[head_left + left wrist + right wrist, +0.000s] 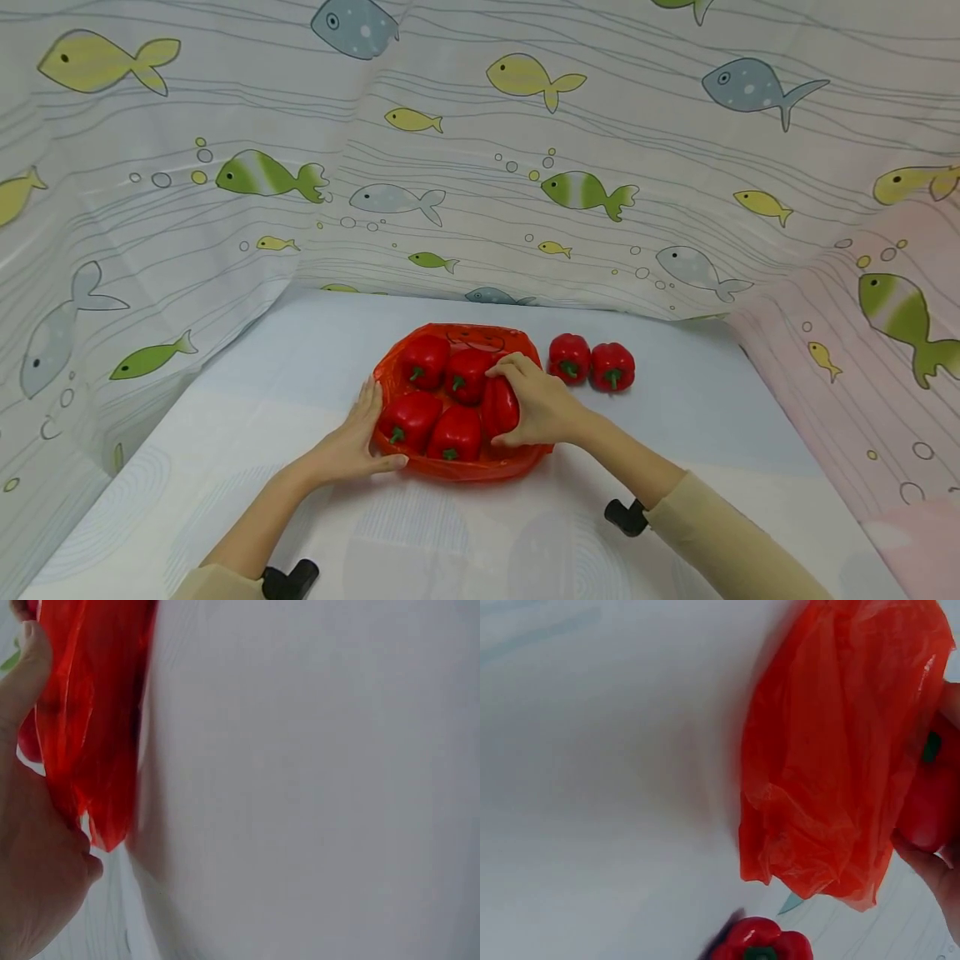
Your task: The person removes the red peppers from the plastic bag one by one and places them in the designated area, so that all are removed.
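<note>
A red plastic bag [465, 472] stands open on the table, its rim folded out around several red bell peppers [426, 362] with green stems. At the bag's right side my right hand [542, 402] grips another bell pepper [499, 407], thumb on the near end and fingers over the far end. The right wrist view shows that pepper [928, 802] at the bag's rim. My left hand [358, 440] rests against the bag's left side with fingers spread, the thumb along the front rim. In the left wrist view the bag [94, 727] lies along this hand's palm side.
Two more red bell peppers [612, 367] sit side by side on the white table [675, 433], just right of the bag. A fish-patterned sheet [465, 150] hangs behind the table and along both sides. Black wrist devices [627, 517] are worn on both forearms.
</note>
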The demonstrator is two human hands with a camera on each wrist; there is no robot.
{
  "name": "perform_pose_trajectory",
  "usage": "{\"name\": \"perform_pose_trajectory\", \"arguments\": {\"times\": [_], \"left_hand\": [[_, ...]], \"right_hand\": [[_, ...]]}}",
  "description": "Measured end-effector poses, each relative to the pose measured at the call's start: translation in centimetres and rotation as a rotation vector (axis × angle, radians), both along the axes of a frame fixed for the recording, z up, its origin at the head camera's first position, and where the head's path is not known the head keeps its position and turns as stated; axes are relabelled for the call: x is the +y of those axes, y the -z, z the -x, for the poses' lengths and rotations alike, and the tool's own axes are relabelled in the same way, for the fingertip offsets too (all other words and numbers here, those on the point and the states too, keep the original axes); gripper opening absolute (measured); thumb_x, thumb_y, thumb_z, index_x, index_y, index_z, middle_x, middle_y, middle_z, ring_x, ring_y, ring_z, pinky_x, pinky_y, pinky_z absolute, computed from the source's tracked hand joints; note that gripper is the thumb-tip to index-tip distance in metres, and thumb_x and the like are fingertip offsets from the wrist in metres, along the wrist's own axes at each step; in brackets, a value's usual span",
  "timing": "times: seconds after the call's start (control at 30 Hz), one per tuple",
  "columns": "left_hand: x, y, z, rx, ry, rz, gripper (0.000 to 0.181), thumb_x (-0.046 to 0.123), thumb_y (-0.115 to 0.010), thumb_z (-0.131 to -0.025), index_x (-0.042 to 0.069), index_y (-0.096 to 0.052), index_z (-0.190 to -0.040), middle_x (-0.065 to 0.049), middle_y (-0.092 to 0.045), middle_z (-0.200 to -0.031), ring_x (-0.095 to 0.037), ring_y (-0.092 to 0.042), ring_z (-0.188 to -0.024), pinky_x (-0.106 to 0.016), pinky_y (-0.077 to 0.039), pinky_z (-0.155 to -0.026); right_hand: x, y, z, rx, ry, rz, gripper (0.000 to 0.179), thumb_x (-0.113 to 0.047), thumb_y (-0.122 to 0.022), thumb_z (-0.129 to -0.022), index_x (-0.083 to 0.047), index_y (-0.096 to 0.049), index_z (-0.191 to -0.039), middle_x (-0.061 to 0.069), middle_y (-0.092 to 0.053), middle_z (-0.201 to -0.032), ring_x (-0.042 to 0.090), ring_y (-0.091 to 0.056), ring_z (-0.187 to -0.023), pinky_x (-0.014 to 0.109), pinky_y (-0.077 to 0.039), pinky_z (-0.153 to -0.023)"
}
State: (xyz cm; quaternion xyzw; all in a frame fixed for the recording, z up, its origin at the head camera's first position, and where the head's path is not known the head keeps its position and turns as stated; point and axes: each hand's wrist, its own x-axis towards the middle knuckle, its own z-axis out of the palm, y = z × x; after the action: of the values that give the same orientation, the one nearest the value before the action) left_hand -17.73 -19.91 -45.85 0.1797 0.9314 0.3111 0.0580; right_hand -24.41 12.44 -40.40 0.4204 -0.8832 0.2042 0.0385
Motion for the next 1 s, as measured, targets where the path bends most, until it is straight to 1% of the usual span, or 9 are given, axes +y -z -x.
{"name": "perform_pose_trajectory", "arguments": {"times": [0.13, 0.3, 0.4, 0.53, 0.73, 1.0], "left_hand": [[0.0, 0.1, 0.1, 0.0, 0.0, 0.004, 0.123, 0.052, -0.073, -0.078, -0.013, 0.004, -0.147, -0.027, 0.015, -0.155, -0.044, 0.01, -0.143, -0.061, -0.009, -0.111], [0.0, 0.2, 0.2, 0.0, -0.003, 0.01, 0.122, 0.053, -0.073, -0.078, -0.013, 0.004, -0.147, -0.028, 0.014, -0.155, -0.044, 0.009, -0.142, -0.061, -0.009, -0.111], [0.0, 0.2, 0.3, 0.002, -0.003, 0.012, 0.122, 0.052, -0.073, -0.078, -0.014, 0.003, -0.147, -0.028, 0.014, -0.155, -0.044, 0.009, -0.142, -0.062, -0.009, -0.111], [0.0, 0.2, 0.3, 0.004, 0.0, 0.006, 0.122, 0.051, -0.074, -0.078, -0.014, 0.003, -0.147, -0.028, 0.015, -0.155, -0.044, 0.01, -0.143, -0.062, -0.008, -0.111], [0.1, 0.3, 0.2, -0.001, 0.0, 0.003, 0.122, 0.051, -0.073, -0.078, -0.014, 0.004, -0.147, -0.028, 0.015, -0.155, -0.044, 0.01, -0.142, -0.062, -0.008, -0.111], [0.1, 0.3, 0.3, -0.005, -0.003, 0.012, 0.122, 0.052, -0.073, -0.078, -0.013, 0.004, -0.147, -0.028, 0.014, -0.155, -0.045, 0.009, -0.142, -0.061, -0.009, -0.111]], "right_hand": [[0.1, -0.7, -0.2, 0.068, 0.024, 0.072, 0.085, -0.04, -0.089, -0.062, -0.013, -0.046, -0.129, 0.003, -0.044, -0.13, 0.018, -0.049, -0.117, 0.035, -0.056, -0.081], [0.4, -2.2, -0.7, 0.157, 0.019, 0.153, 0.086, -0.039, -0.091, -0.06, -0.013, -0.047, -0.128, 0.003, -0.044, -0.13, 0.02, -0.051, -0.115, 0.037, -0.056, -0.079], [0.6, -3.3, -1.1, 0.172, 0.007, 0.206, 0.087, -0.034, -0.092, -0.059, -0.012, -0.046, -0.129, 0.004, -0.043, -0.13, 0.02, -0.05, -0.117, 0.039, -0.056, -0.08], [1.0, -4.2, -1.2, 0.178, -0.005, 0.252, 0.088, -0.032, -0.092, -0.059, -0.012, -0.046, -0.131, 0.005, -0.044, -0.131, 0.019, -0.048, -0.119, 0.04, -0.056, -0.081], [1.8, -4.8, -1.2, 0.182, -0.012, 0.283, 0.087, -0.03, -0.092, -0.06, -0.011, -0.045, -0.131, 0.005, -0.043, -0.131, 0.02, -0.048, -0.119, 0.04, -0.055, -0.082], [2.6, -5.5, -0.9, 0.214, -0.031, 0.33, 0.088, -0.028, -0.093, -0.06, -0.007, -0.045, -0.131, 0.008, -0.043, -0.131, 0.022, -0.047, -0.119, 0.042, -0.055, -0.083]]}}
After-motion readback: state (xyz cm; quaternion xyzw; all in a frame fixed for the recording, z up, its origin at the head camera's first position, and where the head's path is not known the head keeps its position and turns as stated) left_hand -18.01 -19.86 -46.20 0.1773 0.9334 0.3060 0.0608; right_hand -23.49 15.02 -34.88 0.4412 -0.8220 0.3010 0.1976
